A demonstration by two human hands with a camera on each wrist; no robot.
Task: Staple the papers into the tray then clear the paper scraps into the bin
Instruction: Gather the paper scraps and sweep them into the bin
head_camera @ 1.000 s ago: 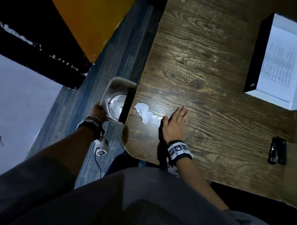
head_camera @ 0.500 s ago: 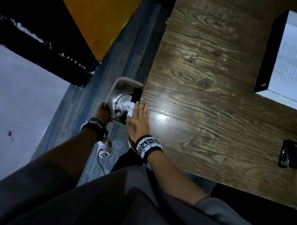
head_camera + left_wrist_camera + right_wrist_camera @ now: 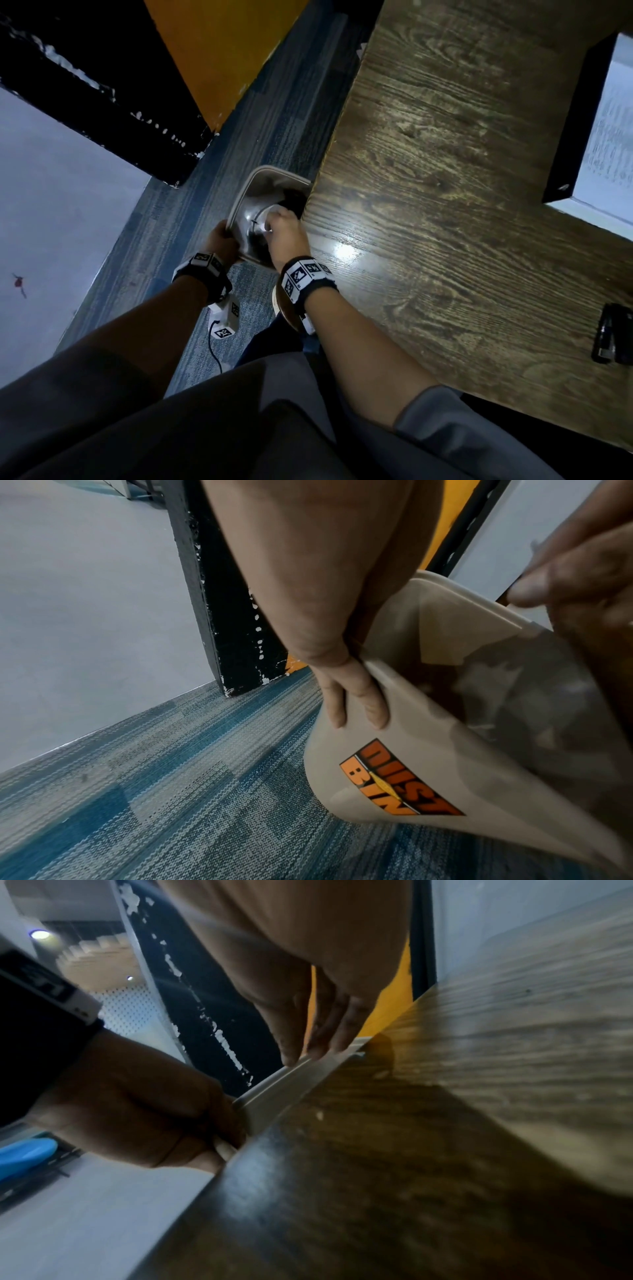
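Observation:
A beige dust bin (image 3: 255, 183) is held tilted against the left edge of the wooden table (image 3: 445, 240). My left hand (image 3: 222, 240) grips its near rim, with fingers (image 3: 356, 702) on the outer wall above the orange label (image 3: 400, 777) and the thumb inside. My right hand (image 3: 284, 233) hangs over the bin's mouth, its fingers (image 3: 308, 1037) straight and pointing down past the rim (image 3: 291, 1077). Whether paper scraps lie inside the bin is too dim to tell. The black tray (image 3: 561, 113) with printed papers (image 3: 609, 130) sits at the table's far right. A black stapler (image 3: 613, 337) lies near the right edge.
Blue-grey carpet (image 3: 191, 212) covers the floor beside the table. An orange panel (image 3: 219, 51) and a chipped black post (image 3: 113, 116) stand behind the bin. A small white device on a cable (image 3: 224, 318) hangs under my left wrist.
My right hand swept the white scraps leftward off the table edge into the bin and now hangs over its mouth. No scraps show on the table. My left hand kept hold of the bin.

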